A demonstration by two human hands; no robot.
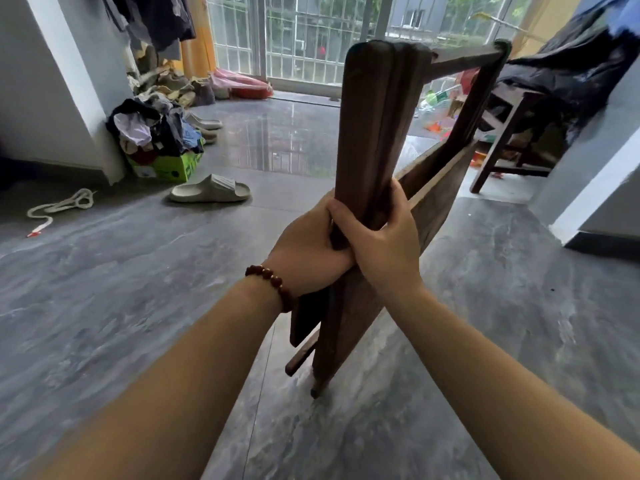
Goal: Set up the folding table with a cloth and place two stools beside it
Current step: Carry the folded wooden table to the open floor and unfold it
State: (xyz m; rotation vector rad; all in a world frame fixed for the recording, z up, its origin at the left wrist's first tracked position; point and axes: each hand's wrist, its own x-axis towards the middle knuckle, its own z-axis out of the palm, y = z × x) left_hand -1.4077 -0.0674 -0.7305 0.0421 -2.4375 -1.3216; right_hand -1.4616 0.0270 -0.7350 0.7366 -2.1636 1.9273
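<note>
A dark brown wooden folding table (pixel 375 119) stands folded and tilted on the grey floor in front of me, one bottom corner touching the tiles. Its leg frame (pixel 464 60) swings out to the right at the top. My left hand (pixel 308 251), with a bead bracelet on the wrist, grips the folded boards from the left. My right hand (pixel 384 237) wraps around the same boards from the right, fingers over the left hand. No cloth or stool for the table is plainly visible.
A grey slipper (pixel 211 190) and a white rope (pixel 62 206) lie on the floor at left. A green box heaped with clothes (pixel 159 140) sits by the wall. A dark wooden chair (pixel 512 133) under black cloth stands at right, by a wall corner (pixel 595 188).
</note>
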